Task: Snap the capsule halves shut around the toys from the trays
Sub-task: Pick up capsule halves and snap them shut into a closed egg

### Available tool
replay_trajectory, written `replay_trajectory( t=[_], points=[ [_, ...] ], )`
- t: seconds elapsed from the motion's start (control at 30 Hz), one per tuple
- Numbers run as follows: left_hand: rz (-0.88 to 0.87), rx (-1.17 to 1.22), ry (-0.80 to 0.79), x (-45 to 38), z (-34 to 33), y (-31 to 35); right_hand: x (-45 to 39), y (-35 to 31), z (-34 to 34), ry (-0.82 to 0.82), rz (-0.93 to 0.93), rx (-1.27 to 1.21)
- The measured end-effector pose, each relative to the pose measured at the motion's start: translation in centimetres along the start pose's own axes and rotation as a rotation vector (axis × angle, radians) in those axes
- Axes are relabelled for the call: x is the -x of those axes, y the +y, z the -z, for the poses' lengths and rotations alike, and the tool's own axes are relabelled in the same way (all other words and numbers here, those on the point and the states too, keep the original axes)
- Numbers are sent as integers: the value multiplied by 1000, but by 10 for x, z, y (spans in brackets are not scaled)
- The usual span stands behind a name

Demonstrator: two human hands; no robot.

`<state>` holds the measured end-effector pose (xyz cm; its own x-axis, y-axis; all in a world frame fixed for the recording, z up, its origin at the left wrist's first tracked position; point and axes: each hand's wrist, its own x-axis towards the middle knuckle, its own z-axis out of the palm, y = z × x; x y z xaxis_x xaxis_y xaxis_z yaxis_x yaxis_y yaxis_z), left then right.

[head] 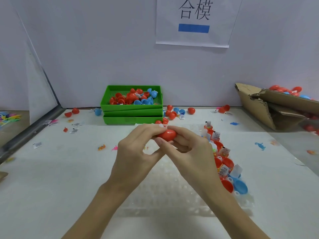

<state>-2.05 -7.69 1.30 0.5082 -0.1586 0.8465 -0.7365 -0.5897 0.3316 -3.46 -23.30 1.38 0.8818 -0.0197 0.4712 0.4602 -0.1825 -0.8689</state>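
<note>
A red capsule (167,134) is held between both my hands above the middle of the table. My left hand (138,149) pinches its left end with fingers and thumb. My right hand (188,145) curls round its right end. The seam between the halves is hidden by my fingers. A clear plastic tray (169,192) lies under my forearms. Along its right side stand several red and blue capsule halves (226,169) with toys and small labelled packets in them.
Stacked green trays (132,109) with red and blue capsule halves stand at the back by the wall. A torn cardboard box (276,107) with capsules lies at the right. Loose capsules (172,112), small toys (260,145) and paper labels are scattered over the white table.
</note>
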Motion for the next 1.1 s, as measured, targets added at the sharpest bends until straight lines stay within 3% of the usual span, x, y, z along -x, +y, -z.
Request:
replay_trajectory(
  t=[0.17,0.63,0.8,0.97,1.1],
  points=[
    [-92,-43,-77,4,-5,3,-2,1,3,-17,-52,131],
    [-59,-56,-92,12,-15,2,-1,7,-1,-43,-68,347],
    [39,81,-90,5,-13,2,-2,3,0,-29,-108,132],
    [261,342,-5,-3,-3,1,-3,-4,2,-83,-96,-128],
    [223,374,-20,-7,8,-3,-8,-10,11,-167,-133,-268]
  ],
)
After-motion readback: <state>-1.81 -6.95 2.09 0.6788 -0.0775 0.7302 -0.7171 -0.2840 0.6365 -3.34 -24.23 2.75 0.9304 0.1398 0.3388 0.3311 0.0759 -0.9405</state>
